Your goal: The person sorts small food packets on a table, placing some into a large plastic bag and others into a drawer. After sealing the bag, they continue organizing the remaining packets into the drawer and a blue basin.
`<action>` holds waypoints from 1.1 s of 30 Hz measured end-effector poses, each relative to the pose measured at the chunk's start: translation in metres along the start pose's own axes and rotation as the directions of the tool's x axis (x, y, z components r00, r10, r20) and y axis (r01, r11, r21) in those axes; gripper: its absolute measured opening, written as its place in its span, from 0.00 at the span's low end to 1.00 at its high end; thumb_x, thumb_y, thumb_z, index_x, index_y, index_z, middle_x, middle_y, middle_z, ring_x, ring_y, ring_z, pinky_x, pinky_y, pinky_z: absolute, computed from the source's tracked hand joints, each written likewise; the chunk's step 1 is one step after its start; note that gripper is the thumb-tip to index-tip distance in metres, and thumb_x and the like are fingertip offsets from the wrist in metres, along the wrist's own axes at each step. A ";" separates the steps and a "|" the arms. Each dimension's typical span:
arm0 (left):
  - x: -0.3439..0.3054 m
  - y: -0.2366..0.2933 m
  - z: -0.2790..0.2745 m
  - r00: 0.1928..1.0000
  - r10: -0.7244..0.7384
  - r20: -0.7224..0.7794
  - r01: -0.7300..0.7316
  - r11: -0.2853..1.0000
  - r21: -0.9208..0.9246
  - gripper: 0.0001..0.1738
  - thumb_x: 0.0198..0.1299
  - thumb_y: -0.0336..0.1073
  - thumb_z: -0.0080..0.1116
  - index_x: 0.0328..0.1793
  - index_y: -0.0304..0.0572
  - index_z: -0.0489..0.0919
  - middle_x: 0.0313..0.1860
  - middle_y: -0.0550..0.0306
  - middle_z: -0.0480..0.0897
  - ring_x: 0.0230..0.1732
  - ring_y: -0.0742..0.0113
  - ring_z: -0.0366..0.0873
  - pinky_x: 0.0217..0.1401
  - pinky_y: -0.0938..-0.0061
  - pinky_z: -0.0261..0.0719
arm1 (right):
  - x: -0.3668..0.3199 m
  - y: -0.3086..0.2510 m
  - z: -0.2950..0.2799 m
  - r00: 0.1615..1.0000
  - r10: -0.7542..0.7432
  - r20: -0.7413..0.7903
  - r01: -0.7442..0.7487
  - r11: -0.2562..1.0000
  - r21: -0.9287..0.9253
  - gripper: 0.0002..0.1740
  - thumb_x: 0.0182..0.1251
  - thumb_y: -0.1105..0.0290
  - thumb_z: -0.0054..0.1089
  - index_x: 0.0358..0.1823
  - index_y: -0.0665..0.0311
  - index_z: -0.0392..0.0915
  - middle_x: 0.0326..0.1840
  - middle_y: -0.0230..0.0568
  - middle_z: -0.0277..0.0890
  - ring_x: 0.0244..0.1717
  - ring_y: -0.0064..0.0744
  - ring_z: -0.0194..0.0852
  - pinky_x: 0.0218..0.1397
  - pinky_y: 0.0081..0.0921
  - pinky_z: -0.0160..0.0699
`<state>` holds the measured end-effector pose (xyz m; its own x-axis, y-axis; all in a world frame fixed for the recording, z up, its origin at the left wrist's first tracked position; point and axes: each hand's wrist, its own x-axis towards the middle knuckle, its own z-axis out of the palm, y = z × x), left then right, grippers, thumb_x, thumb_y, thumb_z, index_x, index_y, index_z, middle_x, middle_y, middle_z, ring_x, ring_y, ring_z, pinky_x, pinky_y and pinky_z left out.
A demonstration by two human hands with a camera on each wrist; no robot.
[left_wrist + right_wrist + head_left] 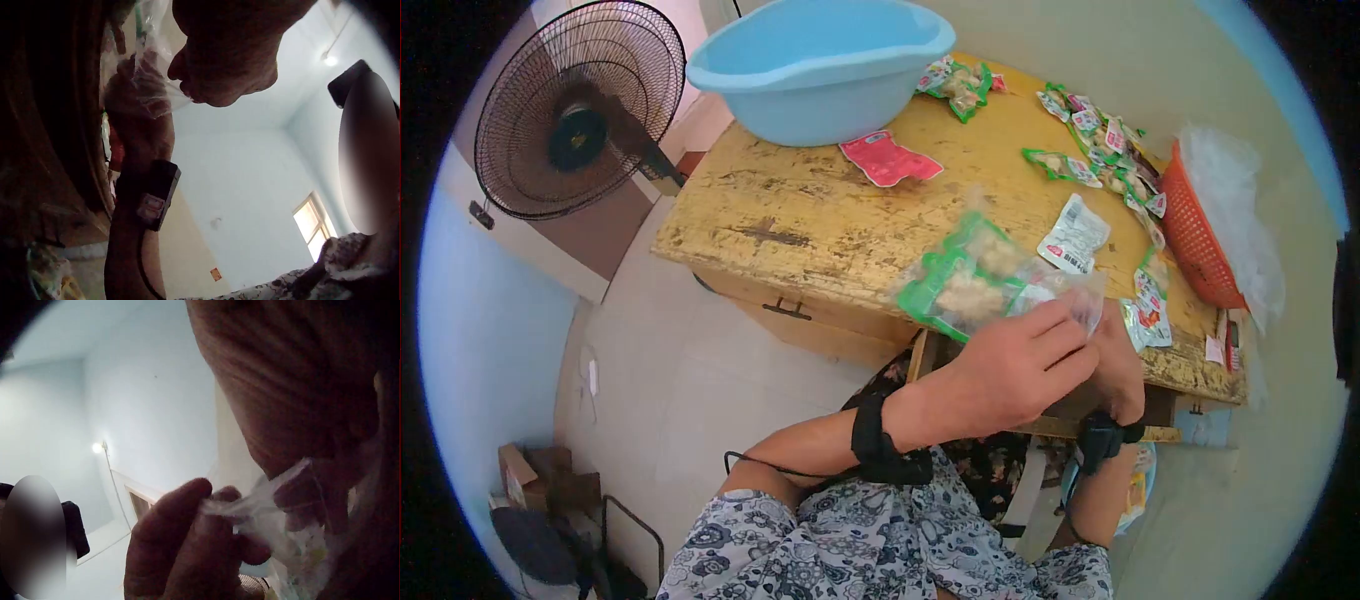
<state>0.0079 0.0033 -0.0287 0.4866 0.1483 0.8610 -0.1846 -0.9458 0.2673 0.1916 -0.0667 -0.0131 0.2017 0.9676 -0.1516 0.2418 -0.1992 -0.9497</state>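
Observation:
A clear plastic bag [1090, 292] with green-edged snack packets [975, 280] inside lies at the front edge of the worn yellow table. My left hand [1030, 370] pinches the bag's open end between thumb and fingers. Close beside it, my right hand [1118, 365] holds the same end, partly hidden behind the left. In the right wrist view, the crumpled film [250, 512] stretches between the left fingertips [187, 519] and the right hand [294, 394]. The left wrist view shows the see-through plastic [156, 81] between both hands.
A blue basin [820, 80] stands at the back left, near a red packet [890, 160]. More snack packets [1100, 140] lie at the back right by a red basket [1200, 235]. A silver packet [1075, 235] is beyond the bag. Below the hands, a drawer [1060, 425] stands pulled out.

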 end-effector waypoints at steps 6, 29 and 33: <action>-0.003 -0.002 0.006 0.999 -0.029 -0.031 0.029 0.999 -0.016 0.21 0.48 0.30 0.63 0.52 0.35 0.82 0.44 0.51 0.81 0.49 0.51 0.82 0.50 0.62 0.85 | 0.015 0.030 0.017 0.945 -0.285 -0.162 0.281 0.959 -0.047 0.11 0.65 0.69 0.70 0.45 0.65 0.84 0.43 0.32 0.87 0.45 0.28 0.82 0.56 0.30 0.81; 0.115 -0.182 0.018 0.830 -0.269 0.489 0.076 0.922 0.379 0.21 0.66 0.43 0.66 0.59 0.38 0.83 0.53 0.42 0.86 0.55 0.45 0.84 0.57 0.55 0.82 | -0.027 0.055 0.018 0.769 -0.438 -0.466 0.362 0.899 -0.246 0.06 0.70 0.72 0.66 0.42 0.69 0.84 0.33 0.41 0.82 0.31 0.31 0.79 0.37 0.28 0.77; 0.125 -0.232 0.053 0.641 -0.455 0.618 0.157 0.866 0.474 0.34 0.63 0.52 0.69 0.67 0.37 0.79 0.63 0.37 0.83 0.62 0.39 0.81 0.66 0.53 0.78 | -0.026 0.057 0.015 0.768 -0.467 -0.439 0.411 0.884 -0.221 0.06 0.70 0.72 0.66 0.43 0.68 0.84 0.35 0.43 0.83 0.33 0.34 0.81 0.38 0.30 0.79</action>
<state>0.1567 0.2259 -0.0054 0.9238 0.3464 0.1629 0.3213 -0.9330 0.1619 0.1860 -0.1008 -0.0676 0.4590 0.7677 0.4472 0.5069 0.1871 -0.8414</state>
